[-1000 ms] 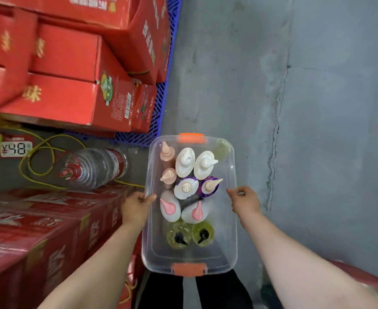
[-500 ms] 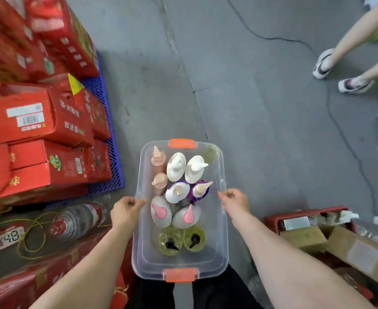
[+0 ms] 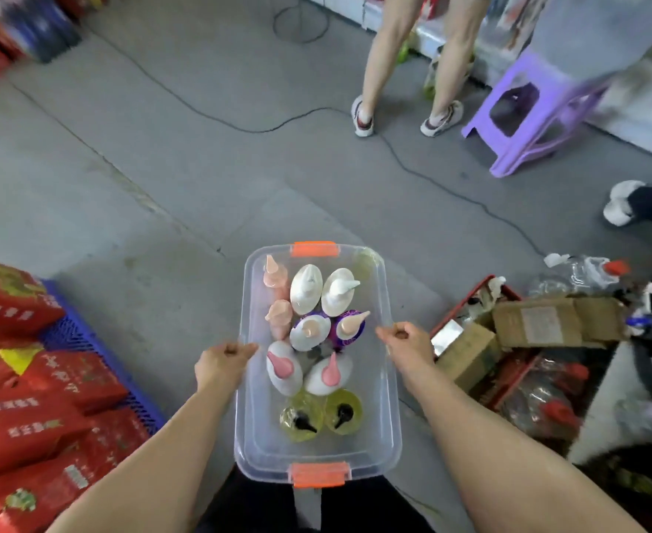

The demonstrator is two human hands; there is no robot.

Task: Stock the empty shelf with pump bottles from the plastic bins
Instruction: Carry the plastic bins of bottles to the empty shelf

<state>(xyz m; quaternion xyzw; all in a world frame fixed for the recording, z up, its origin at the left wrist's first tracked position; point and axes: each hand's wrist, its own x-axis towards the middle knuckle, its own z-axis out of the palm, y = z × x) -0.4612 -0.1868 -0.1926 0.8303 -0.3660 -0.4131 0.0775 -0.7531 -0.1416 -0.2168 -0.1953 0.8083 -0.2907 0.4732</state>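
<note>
Grey floor point(image 3: 162, 186) opens up, red cartons point(image 3: 28, 398) swung off left, purple stool point(image 3: 528, 117) ahead: I've turned. My left grip point(image 3: 220, 363) and right grip point(image 3: 409, 346) stay clamped on the bin point(image 3: 391, 417) rims, bottles point(image 3: 307, 288) upright inside; no shelf in sight yet.

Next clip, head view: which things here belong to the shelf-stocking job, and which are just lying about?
Job: clear plastic bin with orange latches, gripped at its long sides by left hand and right hand; assorted plastic pump bottles standing inside it.
Lying about: purple plastic stool; red cartons on blue pallet; black floor cable; brown cardboard boxes.
</note>
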